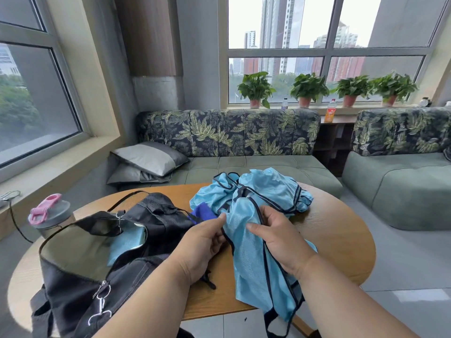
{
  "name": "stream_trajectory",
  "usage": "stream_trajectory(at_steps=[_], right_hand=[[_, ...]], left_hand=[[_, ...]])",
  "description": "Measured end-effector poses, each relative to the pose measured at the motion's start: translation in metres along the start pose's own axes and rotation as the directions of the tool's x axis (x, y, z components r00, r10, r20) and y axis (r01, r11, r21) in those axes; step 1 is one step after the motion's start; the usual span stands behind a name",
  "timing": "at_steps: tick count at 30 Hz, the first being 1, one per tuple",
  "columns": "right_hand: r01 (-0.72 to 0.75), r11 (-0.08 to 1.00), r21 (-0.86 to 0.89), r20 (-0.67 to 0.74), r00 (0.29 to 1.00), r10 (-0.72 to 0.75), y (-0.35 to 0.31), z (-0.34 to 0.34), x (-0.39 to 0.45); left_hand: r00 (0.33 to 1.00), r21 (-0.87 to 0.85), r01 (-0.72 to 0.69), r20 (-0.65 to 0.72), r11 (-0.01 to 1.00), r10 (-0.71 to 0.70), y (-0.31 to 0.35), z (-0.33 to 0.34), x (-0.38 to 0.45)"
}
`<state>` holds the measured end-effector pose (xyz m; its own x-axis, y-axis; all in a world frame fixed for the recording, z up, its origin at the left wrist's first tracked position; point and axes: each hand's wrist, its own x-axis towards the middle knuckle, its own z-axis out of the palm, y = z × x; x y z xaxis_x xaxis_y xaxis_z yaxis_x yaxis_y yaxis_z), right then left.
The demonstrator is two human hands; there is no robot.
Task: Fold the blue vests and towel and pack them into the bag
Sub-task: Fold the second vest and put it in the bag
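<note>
A light blue mesh vest (pixel 253 262) with dark trim hangs over the near edge of the round wooden table (pixel 341 230). My left hand (pixel 202 242) pinches its left edge and my right hand (pixel 278 237) grips its right side. Behind them lies a crumpled heap of more blue vests (pixel 266 189). A dark blue towel (pixel 202 212) peeks out between the heap and the bag. The black bag (pixel 97 259) lies open on the left of the table, with a folded light blue piece (pixel 127 242) inside.
A shaker bottle (pixel 50 215) with a pink lid stands at the table's left edge. A green sofa (pixel 256 164) with grey cushions (pixel 148 159) runs behind the table. Potted plants (pixel 307 87) line the window sill.
</note>
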<state>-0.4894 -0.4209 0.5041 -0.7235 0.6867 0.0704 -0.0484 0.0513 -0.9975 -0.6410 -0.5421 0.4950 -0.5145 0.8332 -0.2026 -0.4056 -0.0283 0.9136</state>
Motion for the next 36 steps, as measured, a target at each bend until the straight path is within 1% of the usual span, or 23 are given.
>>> stream_trajectory(at_steps=[2,3,5,7,9,10,13,15,17,22,25,29,34,36], right_hand=[[0.0,1.0,-0.026,-0.001,1.0,0.0,-0.001,-0.001,-0.001],[0.0,1.0,-0.02,0.005,1.0,0.0,-0.002,-0.001,-0.002],[0.002,0.999,0.036,0.027,1.0,-0.003,-0.007,-0.001,-0.002],[0.002,0.991,0.136,0.058,0.998,-0.01,-0.012,0.001,-0.002],[0.005,0.981,0.196,0.069,0.997,-0.019,-0.016,0.004,-0.001],[0.017,0.984,0.176,0.05,0.998,-0.027,-0.017,0.006,0.0],[0.068,0.997,0.025,-0.015,0.998,-0.067,-0.018,0.008,0.001],[0.086,0.996,-0.01,-0.029,0.996,-0.086,-0.021,0.008,-0.001],[0.099,0.995,-0.005,-0.032,0.995,-0.099,-0.027,0.007,-0.004],[0.147,0.988,0.05,0.068,0.986,-0.151,-0.051,0.009,-0.008],[0.196,0.978,0.07,0.073,0.977,-0.201,-0.068,0.009,-0.008],[0.233,0.966,0.112,0.083,0.966,-0.243,-0.094,0.003,-0.007],[0.21,0.969,0.131,0.131,0.965,-0.227,-0.129,-0.012,0.001],[0.21,0.968,0.135,0.139,0.964,-0.228,-0.149,-0.016,0.004]], left_hand=[[0.996,-0.065,-0.08,0.037,0.995,0.083,0.003,0.001,-0.001],[0.991,-0.067,-0.118,0.059,0.991,0.122,0.005,0.0,-0.001],[0.982,-0.045,-0.169,0.082,0.985,0.172,0.009,0.001,-0.002],[0.973,-0.043,-0.203,0.102,0.978,0.206,0.011,0.002,-0.006],[0.971,-0.016,-0.224,0.088,0.975,0.224,0.012,0.003,-0.007],[0.967,-0.006,-0.238,0.088,0.971,0.238,0.012,0.003,-0.007],[0.959,-0.012,-0.265,0.099,0.964,0.265,0.013,0.003,-0.01],[0.954,0.006,-0.288,0.088,0.958,0.286,0.016,0.004,-0.013],[0.944,0.018,-0.323,0.086,0.946,0.32,0.019,0.004,-0.013],[0.935,0.012,-0.326,0.15,0.945,0.321,0.031,0.006,-0.008],[0.925,0.053,-0.347,0.184,0.936,0.332,0.044,0.018,-0.009],[0.892,0.123,-0.361,0.333,0.924,0.304,0.059,0.034,-0.014],[0.865,0.148,-0.373,0.414,0.916,0.285,0.067,0.049,-0.02],[0.866,0.156,-0.376,0.41,0.913,0.287,0.066,0.052,-0.019]])
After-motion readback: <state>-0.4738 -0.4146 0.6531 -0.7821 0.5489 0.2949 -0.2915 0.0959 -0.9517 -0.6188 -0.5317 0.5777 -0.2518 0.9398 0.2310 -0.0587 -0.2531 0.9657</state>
